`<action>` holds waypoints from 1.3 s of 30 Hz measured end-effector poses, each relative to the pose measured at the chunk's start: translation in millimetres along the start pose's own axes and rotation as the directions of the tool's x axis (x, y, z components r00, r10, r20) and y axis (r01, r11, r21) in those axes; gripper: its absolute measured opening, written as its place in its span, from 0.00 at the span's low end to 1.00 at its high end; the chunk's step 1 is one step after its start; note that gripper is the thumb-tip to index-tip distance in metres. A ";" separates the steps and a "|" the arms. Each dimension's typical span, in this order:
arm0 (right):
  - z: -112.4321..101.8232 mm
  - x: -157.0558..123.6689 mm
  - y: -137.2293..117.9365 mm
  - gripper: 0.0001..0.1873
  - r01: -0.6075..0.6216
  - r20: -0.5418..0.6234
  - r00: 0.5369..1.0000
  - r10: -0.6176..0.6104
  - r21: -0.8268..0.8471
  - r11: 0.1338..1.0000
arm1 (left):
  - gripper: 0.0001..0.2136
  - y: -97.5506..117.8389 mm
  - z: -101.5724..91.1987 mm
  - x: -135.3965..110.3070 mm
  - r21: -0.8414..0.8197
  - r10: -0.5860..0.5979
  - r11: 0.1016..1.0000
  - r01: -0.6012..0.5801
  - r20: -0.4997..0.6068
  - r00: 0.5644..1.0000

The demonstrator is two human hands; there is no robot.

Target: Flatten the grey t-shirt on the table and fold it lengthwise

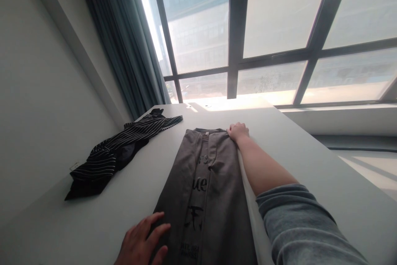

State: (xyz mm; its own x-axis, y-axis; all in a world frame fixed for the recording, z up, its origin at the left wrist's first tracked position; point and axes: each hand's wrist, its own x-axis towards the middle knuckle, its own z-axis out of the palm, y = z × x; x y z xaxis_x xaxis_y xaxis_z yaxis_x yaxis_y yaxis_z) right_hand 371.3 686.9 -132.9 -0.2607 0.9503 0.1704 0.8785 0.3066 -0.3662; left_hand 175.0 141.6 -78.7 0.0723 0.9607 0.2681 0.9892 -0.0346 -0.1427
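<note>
A grey T-shirt (204, 190) with dark lettering lies lengthwise on the white table (294, 161), its sides folded in to a long strip. My right hand (238, 132) reaches to the far end by the collar, fingers curled on the shirt's right shoulder edge. My left hand (143, 242) rests flat with fingers spread on the near left edge of the shirt.
A crumpled black garment with white stripes (119, 153) lies on the table's left side near the wall. A grey-blue curtain (124, 37) hangs at the left of a large window (273, 29) beyond the table's far edge.
</note>
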 end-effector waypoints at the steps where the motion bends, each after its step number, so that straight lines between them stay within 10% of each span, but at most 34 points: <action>1: 0.3 0.2 0.2 0.24 -0.016 0.008 1.000 0.016 -0.002 1.000 | 0.17 -1.1 3.3 10.5 -0.011 -0.030 0.999 0.030 0.017 0.999; 9: -2.4 8.1 4.5 0.28 -0.146 0.070 0.987 0.145 0.016 0.989 | 0.22 -21.0 46.3 78.3 -0.061 -0.208 0.974 0.219 0.152 0.966; 19: -4.7 13.0 24.1 0.21 0.108 0.153 0.979 -0.138 0.189 0.976 | 0.22 -18.5 42.3 74.0 -0.101 -0.197 0.972 0.211 0.131 0.972; 33: 2.9 15.2 14.4 0.23 -0.046 -0.035 0.998 0.057 0.251 0.967 | 0.22 -17.2 41.2 77.6 -0.144 -0.221 0.962 0.234 0.097 0.970; 39: -4.0 10.4 30.0 0.21 0.054 0.029 0.997 -0.067 0.327 0.943 | 0.21 -17.7 43.7 76.1 -0.145 -0.209 0.965 0.218 0.075 0.975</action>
State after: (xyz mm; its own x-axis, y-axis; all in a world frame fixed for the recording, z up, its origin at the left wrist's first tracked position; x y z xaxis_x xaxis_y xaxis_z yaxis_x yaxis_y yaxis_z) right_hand 396.6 705.8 -138.5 -0.3303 0.9289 0.1676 0.6839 0.3579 -0.6357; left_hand 157.4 227.3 -97.5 -0.1461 0.9645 0.2199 0.9889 0.1363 0.0593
